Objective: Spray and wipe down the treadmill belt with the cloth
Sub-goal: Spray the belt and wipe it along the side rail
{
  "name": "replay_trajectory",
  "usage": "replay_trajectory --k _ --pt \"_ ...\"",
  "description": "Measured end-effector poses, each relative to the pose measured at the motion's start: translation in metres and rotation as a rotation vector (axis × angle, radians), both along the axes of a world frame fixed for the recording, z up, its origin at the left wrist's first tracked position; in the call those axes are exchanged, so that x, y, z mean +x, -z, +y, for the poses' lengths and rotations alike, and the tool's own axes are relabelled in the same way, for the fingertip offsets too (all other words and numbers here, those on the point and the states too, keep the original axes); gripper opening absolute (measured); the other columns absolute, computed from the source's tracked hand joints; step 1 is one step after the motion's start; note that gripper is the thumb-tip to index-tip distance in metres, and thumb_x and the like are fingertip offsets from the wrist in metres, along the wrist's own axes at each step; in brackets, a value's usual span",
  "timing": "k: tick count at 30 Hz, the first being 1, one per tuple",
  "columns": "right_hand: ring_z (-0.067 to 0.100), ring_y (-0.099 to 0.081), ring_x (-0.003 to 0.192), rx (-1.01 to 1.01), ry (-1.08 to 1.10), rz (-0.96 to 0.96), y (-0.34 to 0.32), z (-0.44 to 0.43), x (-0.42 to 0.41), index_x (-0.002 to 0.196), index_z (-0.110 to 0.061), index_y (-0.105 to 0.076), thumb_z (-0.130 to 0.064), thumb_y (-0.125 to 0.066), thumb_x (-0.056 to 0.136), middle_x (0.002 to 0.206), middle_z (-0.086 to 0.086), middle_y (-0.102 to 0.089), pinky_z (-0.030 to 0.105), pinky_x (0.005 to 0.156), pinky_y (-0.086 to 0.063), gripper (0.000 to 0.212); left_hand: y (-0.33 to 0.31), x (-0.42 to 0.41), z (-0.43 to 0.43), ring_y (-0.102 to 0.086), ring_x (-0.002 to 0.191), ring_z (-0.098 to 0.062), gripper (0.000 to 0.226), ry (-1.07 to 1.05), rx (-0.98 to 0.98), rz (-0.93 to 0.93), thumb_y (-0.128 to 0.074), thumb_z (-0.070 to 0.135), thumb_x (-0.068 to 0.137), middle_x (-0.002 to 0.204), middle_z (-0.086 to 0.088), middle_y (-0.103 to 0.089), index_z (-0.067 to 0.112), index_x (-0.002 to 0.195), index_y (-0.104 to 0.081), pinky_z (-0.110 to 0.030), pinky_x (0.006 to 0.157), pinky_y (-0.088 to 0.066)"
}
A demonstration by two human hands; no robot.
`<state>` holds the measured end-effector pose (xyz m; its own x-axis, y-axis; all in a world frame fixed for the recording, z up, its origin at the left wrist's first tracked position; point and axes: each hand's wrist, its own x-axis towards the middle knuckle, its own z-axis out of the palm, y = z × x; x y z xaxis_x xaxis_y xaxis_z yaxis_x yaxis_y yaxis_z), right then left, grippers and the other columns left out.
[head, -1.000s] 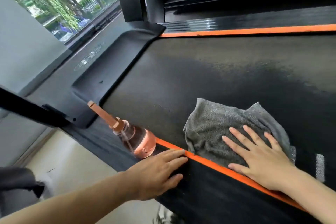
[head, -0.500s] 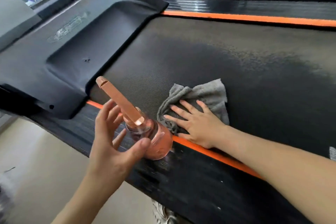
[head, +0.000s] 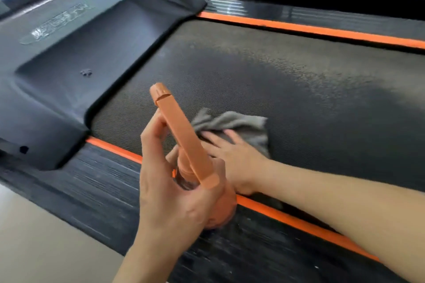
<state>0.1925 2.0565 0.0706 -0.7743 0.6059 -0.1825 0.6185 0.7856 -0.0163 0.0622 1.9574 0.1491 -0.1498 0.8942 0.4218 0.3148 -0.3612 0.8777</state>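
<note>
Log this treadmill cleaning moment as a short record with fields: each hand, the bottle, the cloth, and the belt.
left hand: grips the spray bottle below its head
spray bottle: orange head, long top pointing away from the camera
right hand: fingers flat on the cloth
cloth: grey, bunched, on the belt near the orange strip
belt: darker around the cloth, paler grey toward the far edge
</note>
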Motion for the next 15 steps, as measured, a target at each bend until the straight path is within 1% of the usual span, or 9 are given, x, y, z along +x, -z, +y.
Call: replay_trajectory --k 2,3,5,6,7,10,12,14,15 --pt "0.029 -0.060 0.123 -0.025 -0.066 0.123 -0.013 0.019 -0.032 0.127 -0.009 -0.065 -0.031 -0.026 0.084 0.133 0.012 -0.063 0.064 0.091 -0.050 0.062 -0.003 0.001 0.004 -0.067 0.099 -0.006 0.073 0.007 0.028 0.033 -0.066 0.029 0.072 0.119 0.037 -0.056 0.011 0.137 -0.037 -0.035 0.082 -0.057" --pt "0.030 -0.064 0.118 -0.032 -0.092 0.176 -0.014 0.022 -0.041 0.120 -0.005 -0.068 -0.029 -0.026 0.084 0.127 0.014 -0.066 0.063 0.089 -0.052 0.061 -0.005 0.000 0.006 -0.069 0.097 -0.011 0.072 0.010 0.043 0.045 -0.065 0.028 0.072 0.119 0.038 -0.055 0.012 0.137 -0.038 -0.041 0.080 -0.058" --pt "0.028 -0.029 0.148 0.085 -0.106 0.094 0.000 0.019 -0.029 0.150 -0.018 -0.043 -0.045 -0.005 0.086 0.159 0.006 -0.034 0.060 0.117 -0.024 0.079 -0.006 0.001 0.012 -0.070 0.085 -0.017 0.070 -0.004 0.059 0.072 -0.062 0.026 0.071 0.116 0.037 -0.058 0.018 0.137 -0.039 -0.045 0.076 -0.058" --pt "0.026 -0.011 0.153 0.031 -0.031 0.048 0.004 0.009 -0.009 0.156 -0.027 -0.026 -0.052 0.003 0.086 0.166 -0.001 -0.016 0.057 0.121 -0.012 0.080 -0.007 0.001 0.013 -0.069 0.076 -0.021 0.068 -0.010 0.054 0.056 -0.061 0.024 0.071 0.113 0.035 -0.059 0.027 0.136 -0.041 -0.046 0.073 -0.058" --pt "0.026 -0.009 0.153 0.006 0.056 0.058 0.010 -0.002 0.013 0.157 -0.032 -0.021 -0.056 0.003 0.092 0.166 -0.003 -0.013 0.057 0.121 -0.013 0.074 -0.008 0.000 0.015 -0.066 0.067 -0.026 0.065 -0.008 0.046 0.018 -0.061 0.020 0.071 0.107 0.033 -0.061 0.036 0.131 -0.043 -0.045 0.067 -0.058" --pt "0.029 -0.035 0.145 0.093 0.210 -0.037 0.014 -0.031 0.088 0.154 -0.033 -0.033 -0.056 -0.008 0.104 0.160 -0.001 -0.032 0.051 0.113 -0.027 0.060 -0.013 -0.007 0.017 -0.055 0.053 -0.033 0.065 -0.027 0.027 -0.043 -0.060 0.007 0.069 0.085 0.029 -0.061 0.046 0.120 -0.049 -0.035 0.051 -0.053" --pt "0.028 -0.034 0.145 0.145 0.260 -0.081 0.014 -0.050 0.137 0.156 -0.030 -0.030 -0.057 -0.013 0.104 0.160 0.000 -0.033 0.048 0.109 -0.023 0.060 -0.018 -0.010 0.020 -0.054 0.055 -0.038 0.068 -0.019 -0.009 -0.035 -0.059 0.002 0.065 0.079 0.019 -0.063 0.044 0.118 -0.052 -0.034 0.050 -0.049" --pt "0.026 -0.030 0.146 0.149 0.259 -0.085 0.005 -0.056 0.148 0.156 -0.030 -0.028 -0.058 -0.016 0.104 0.160 0.001 -0.033 0.049 0.107 -0.023 0.061 -0.022 -0.019 0.023 -0.054 0.057 -0.042 0.064 0.046 -0.076 -0.094 -0.062 0.005 0.063 0.077 -0.010 -0.065 0.033 0.120 -0.056 -0.037 0.052 -0.049" --pt "0.027 -0.033 0.145 0.131 0.239 -0.113 0.000 -0.051 0.136 0.155 -0.031 -0.031 -0.057 -0.018 0.104 0.159 0.001 -0.035 0.051 0.106 -0.024 0.059 -0.024 -0.021 0.023 -0.060 0.064 -0.038 0.064 0.098 -0.095 -0.108 -0.064 0.011 0.065 0.087 -0.023 -0.065 0.027 0.126 -0.056 -0.040 0.061 -0.054"
